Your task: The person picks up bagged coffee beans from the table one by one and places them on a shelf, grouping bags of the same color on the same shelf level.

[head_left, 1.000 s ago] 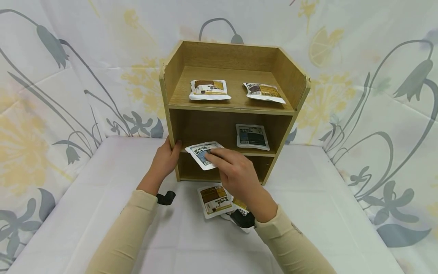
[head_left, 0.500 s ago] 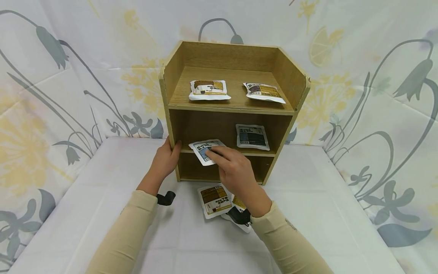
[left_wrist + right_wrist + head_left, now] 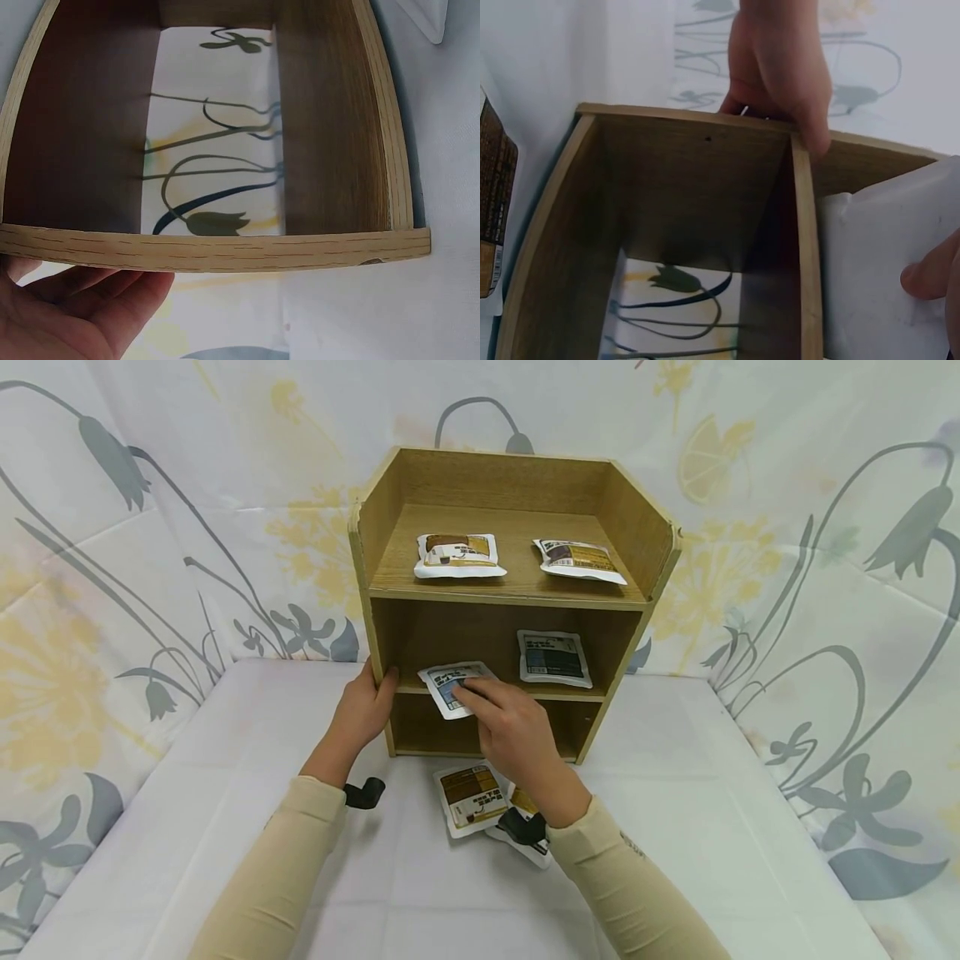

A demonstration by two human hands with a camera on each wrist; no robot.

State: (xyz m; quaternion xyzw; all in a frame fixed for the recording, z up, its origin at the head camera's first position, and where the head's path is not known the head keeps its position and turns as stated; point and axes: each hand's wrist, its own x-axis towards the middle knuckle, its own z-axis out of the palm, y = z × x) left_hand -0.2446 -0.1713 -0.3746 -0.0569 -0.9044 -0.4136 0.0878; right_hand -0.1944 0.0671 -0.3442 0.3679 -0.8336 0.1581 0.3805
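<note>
My left hand (image 3: 362, 714) grips the left side panel of a small wooden shelf (image 3: 495, 483), its thumb over the front edge at the middle board. My right hand (image 3: 517, 735) pinches a white packet with a blue label (image 3: 441, 683) at the left front of the middle shelf, tilted over the front edge. The packet's plain white back (image 3: 881, 247) faces the right wrist view, with the thumb on it. A dark-labelled packet (image 3: 555, 660) lies at the right of that same level. Below my right hand, a brown-labelled packet (image 3: 472, 797) rests on others on the white cloth.
Two brown-and-yellow packets, one left (image 3: 459, 558) and one right (image 3: 581, 562), lie on the top level. The bottom compartment (image 3: 697, 187) is open at the front. A floral cloth (image 3: 225, 485) hangs behind the shelf.
My right hand has moved the blue-labelled packet slightly forward and up, further over the middle shelf. The left hand keeps its grip on the side panel.
</note>
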